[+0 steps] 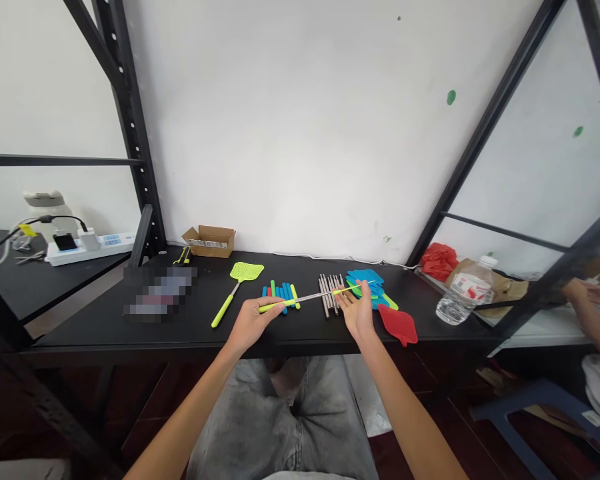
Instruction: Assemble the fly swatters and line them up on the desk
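- Left hand (253, 321): fingers clenched on the yellow grip of the rod (310, 298), centre of frame, just above the table (95, 330).
- Right hand (359, 315): fingers spread at the rod's far tip; whether they grasp it cannot be told.
- Apparently done: one lime swatter (236, 288) lies complete, left of centre.
- Apparently left: loose grips (281, 292), metal rods (329, 293), blue heads (365, 279) and a red head (399, 325).
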A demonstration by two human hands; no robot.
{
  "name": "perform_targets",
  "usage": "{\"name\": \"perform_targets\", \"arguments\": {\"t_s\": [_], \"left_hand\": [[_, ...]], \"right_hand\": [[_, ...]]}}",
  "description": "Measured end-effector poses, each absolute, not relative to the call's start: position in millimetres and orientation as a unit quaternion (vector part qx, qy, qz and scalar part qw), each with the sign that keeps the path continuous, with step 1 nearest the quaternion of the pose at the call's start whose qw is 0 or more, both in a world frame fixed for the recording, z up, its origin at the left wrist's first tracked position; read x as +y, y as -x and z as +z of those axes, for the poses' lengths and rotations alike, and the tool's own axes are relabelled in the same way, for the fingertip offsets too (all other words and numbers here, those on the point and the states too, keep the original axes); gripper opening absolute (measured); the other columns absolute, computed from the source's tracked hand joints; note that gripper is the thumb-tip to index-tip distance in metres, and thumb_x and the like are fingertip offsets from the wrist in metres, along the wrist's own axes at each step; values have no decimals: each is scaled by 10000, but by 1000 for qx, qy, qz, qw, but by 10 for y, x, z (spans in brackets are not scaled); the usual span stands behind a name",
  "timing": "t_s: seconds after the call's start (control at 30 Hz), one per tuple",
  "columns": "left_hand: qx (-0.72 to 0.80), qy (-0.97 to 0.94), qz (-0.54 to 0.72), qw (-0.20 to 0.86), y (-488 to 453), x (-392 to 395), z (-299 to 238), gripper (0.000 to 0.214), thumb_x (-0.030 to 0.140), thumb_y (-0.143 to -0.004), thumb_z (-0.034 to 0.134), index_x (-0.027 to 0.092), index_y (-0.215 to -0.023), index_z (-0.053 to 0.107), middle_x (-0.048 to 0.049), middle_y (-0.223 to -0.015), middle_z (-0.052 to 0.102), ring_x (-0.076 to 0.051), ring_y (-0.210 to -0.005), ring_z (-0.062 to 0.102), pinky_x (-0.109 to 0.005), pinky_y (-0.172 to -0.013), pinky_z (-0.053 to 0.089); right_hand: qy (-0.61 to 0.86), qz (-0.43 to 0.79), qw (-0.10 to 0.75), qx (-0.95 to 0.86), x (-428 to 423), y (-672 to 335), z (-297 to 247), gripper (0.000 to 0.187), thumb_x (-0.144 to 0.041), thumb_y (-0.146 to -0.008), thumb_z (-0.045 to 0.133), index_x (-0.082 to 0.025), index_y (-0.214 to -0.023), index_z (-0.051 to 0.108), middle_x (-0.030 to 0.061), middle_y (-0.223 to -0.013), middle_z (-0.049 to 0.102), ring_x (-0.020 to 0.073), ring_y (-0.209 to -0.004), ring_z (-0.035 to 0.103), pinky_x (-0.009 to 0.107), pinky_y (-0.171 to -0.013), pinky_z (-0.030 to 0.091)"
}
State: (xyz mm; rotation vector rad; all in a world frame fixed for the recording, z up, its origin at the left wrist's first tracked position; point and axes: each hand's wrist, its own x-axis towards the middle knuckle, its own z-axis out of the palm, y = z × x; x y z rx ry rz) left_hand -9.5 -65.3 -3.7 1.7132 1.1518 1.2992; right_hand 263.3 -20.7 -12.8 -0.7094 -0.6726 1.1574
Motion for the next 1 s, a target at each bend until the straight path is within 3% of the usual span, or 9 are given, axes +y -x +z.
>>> {"name": "perform_targets", "arguments": {"t_s": [0.23, 0.53, 1.0], "left_hand": [[447, -668, 491, 336, 83, -662, -28, 405, 506, -814, 627, 178, -1007, 768, -50, -861, 750, -232, -800, 651, -253, -613, 437], [444, -692, 476, 312, 73, -681, -12, 390, 506, -834, 602, 188, -990, 766, -20, -762, 721, -176, -662, 594, -241, -594, 397], [455, -735, 435, 253, 51, -708, -10, 414, 525, -889, 519, 202, -1019, 743, -10, -754, 701, -171, -652, 580, -241, -608, 379]], "right_hand": [[332, 515, 719, -328, -217, -2616, -125, 657, -686, -767, 584, -298, -1262, 394, 67, -1026, 632, 262, -982, 688, 409, -853, 564], [335, 509, 720, -333, -207, -2624, -139, 646, -672, -763, 606, -306, -1245, 381, 61, -1015, 645, 258, -964, 693, 388, -814, 570], [318, 501, 740, -316, -219, -2625, -134, 580, -586, -761, 674, -313, -1195, 404, 29, -954, 624, 230, -913, 695, 367, -844, 551]]}}
